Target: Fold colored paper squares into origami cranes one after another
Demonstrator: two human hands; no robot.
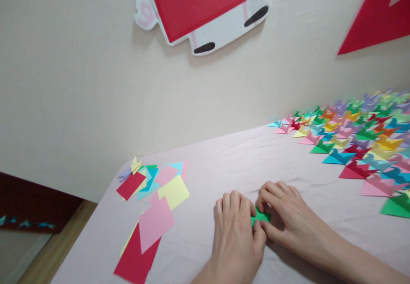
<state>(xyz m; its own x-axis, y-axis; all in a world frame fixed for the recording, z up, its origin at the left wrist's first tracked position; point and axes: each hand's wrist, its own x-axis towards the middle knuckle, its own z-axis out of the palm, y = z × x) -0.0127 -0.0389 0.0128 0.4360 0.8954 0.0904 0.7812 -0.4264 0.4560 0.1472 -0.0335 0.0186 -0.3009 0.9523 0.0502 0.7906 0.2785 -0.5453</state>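
- I see a table with a pale pinkish cloth cover [211, 158], reaching back to a cream wall.
- Many-coloured folded paper birds [355, 169] stand in close slanting rows at the far right, well apart from the hands.
- Loose, flat paper sheets [156, 224] in pink, red, yellow and blue overlap on the table's left side.
- The bare right hand [286, 213] comes in from the lower right, its thumb and forefinger bent inward and pinching paper.
- The bare left hand [236, 224] has its back upward, fingers curled, thumb and forefinger gripping the same paper's left side.
- The smallest thing I see is a bright green, small folded piece of paper [261, 218], matte and compact; fingertips cover its edges, so I cannot tell its full shape. It sits between the two hands, touching both, at the near side of the table; whether it rests on the cloth I cannot tell.
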